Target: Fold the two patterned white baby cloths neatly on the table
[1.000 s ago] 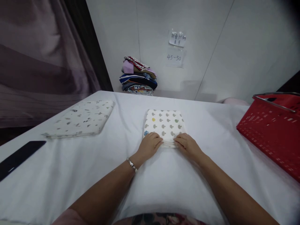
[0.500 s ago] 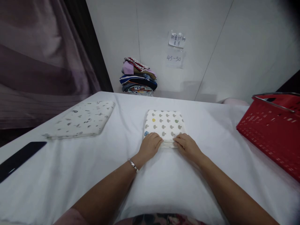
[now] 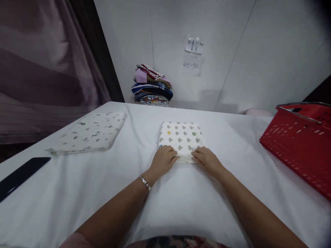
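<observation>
A folded white cloth printed with grey mushrooms and a few coloured ones lies on the white-covered table in front of me. My left hand grips its near left corner, fingers on top and thumb at the front edge. At the near right corner, my right hand has hold of the same edge in a similar way. Between the hands, the stacked layers of the fold show along the front. The undersides of both grips are hidden.
Another folded, patterned white cloth lies to the left, with a dark flat object nearer me. A red basket with a metal handle stands at right. Beyond the table's far edge is a pile of folded fabrics against the wall.
My left hand has shifted slightly left along the near edge, covering more of the blue mushroom print. My right hand stays at its corner, and the cloth keeps its place.
</observation>
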Available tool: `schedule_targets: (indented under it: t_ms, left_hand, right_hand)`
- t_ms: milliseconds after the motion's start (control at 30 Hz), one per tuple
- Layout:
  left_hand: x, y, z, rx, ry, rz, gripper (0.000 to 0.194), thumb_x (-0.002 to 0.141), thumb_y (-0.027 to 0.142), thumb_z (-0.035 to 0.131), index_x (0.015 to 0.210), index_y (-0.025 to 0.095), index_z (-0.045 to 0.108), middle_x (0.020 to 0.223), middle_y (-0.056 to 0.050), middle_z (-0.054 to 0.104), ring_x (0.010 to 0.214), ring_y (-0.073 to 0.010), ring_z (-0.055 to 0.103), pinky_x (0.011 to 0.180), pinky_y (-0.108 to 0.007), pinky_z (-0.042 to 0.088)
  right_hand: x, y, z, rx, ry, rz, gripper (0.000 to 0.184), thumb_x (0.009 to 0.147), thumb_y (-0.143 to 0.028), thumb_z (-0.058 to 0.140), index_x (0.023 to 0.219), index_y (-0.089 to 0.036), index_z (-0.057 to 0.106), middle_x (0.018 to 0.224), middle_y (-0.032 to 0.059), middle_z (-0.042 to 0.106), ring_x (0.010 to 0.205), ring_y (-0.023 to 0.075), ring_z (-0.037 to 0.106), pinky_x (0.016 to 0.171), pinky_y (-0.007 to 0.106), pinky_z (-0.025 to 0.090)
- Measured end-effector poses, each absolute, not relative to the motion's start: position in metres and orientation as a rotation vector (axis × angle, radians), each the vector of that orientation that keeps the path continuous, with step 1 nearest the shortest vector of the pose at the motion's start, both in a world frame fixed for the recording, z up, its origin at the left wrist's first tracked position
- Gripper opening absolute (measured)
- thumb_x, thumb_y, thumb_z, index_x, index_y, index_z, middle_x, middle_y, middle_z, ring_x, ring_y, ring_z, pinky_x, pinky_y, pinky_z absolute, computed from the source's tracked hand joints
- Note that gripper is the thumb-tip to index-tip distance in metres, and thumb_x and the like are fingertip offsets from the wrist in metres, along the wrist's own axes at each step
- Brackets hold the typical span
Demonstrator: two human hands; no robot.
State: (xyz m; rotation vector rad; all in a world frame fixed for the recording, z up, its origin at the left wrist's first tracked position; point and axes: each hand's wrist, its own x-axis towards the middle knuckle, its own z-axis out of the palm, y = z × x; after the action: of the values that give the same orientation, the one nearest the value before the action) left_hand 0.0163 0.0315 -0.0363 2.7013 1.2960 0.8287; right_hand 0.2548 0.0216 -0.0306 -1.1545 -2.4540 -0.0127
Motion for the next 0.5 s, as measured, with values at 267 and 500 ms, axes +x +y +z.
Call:
schedule_targets:
  t_ms: [267,500]
  left_hand:
    - [0.0159,0.0321,-0.0369,2.770,1.284,0.787,0.024,0.092,0.028,0.040,0.083,0.019,0.060,0.084,-0.004,0.057,0.080,-0.0177,0.049,0.072,-0.034,0.036]
    - [0.0168,0.0304,-0.0333,2.825,1.244,0.664,0.023,0.091,0.026,0.040,0.084,0.017,0.060,0.085,-0.005,0.057,0.082,-0.0176,0.048,0.072,-0.032,0.037]
  right_hand:
    - [0.2463,0.0197,-0.0318,-1.220,-2.399,-0.178,0.023,0.091,-0.018,0.039,0.093,-0.020,0.062,0.085,0.0071,0.061,0.078,0.0194,0.050,0.067,0.031,0.039]
    - [0.2515,0.0207,-0.0350,-1.213,-2.425,-0.222,0.022,0.089,-0.013,0.043,0.096,-0.019,0.062,0.090,0.0065,0.061,0.084,0.0186,0.049,0.071,0.030,0.035]
